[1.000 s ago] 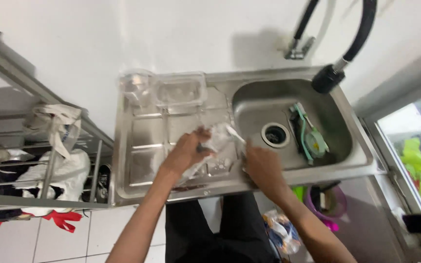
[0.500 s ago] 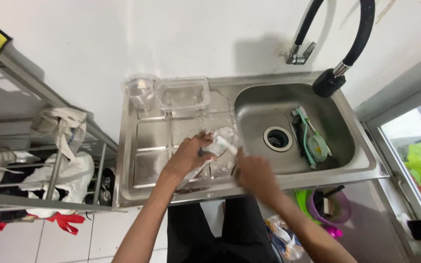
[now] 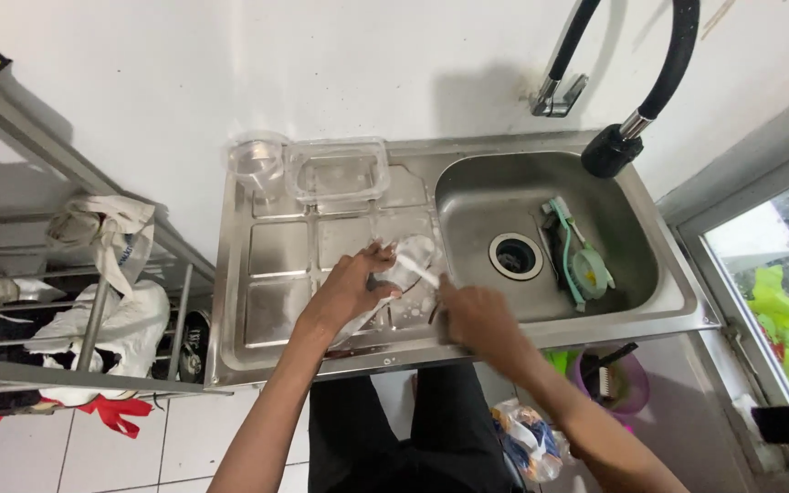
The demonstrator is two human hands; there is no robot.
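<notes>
My left hand (image 3: 349,290) grips a clear, wet plastic piece (image 3: 410,258) lying on the ribbed steel drainboard (image 3: 276,265) of the sink unit. My right hand (image 3: 470,317) is just right of it at the front edge, blurred, with its fingers curled toward the plastic. Whether that hand holds anything is hidden. Both forearms reach up from the bottom of the view.
A clear round cup (image 3: 256,162) and a clear rectangular container (image 3: 337,171) stand at the drainboard's back. The basin (image 3: 504,192) holds a green brush (image 3: 581,263) beside the drain (image 3: 515,256). A black faucet hose (image 3: 664,78) hangs above. A metal rack (image 3: 93,310) with bags stands left.
My right hand has slid a little left along the front edge, closer to the plastic piece. My left hand keeps its hold in the same spot.
</notes>
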